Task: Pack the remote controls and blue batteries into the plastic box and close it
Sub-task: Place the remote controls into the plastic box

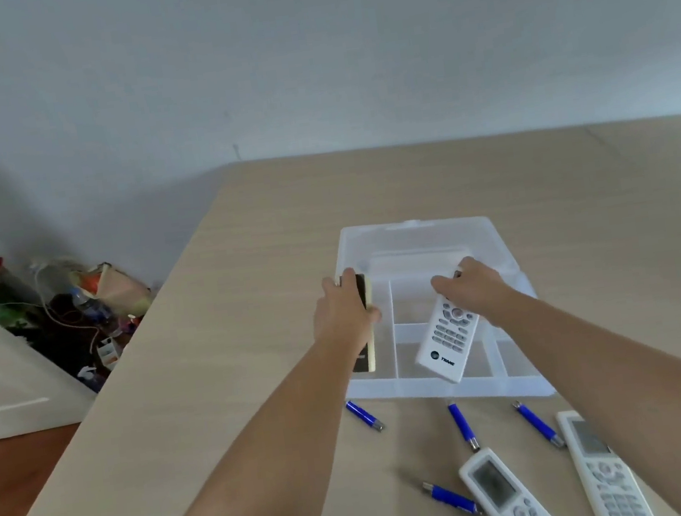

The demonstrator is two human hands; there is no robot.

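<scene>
A clear plastic box point(451, 388) with dividers lies open on the wooden table, its lid point(413, 233) folded back behind it. My left hand point(344, 313) grips a dark, cream-edged remote point(369, 349) held on edge over the box's left compartment. My right hand point(470, 286) holds the top of a white remote point(449, 338), slanted over the middle compartments. Two more white remotes point(511, 497) point(605, 470) lie on the table in front of the box. Several blue batteries point(364, 415) point(461, 423) point(538, 424) are scattered between them.
The table point(222, 360) ends at its left edge, beyond which a pile of clutter point(73, 310) sits on the floor by a white door. A plain wall stands behind the table.
</scene>
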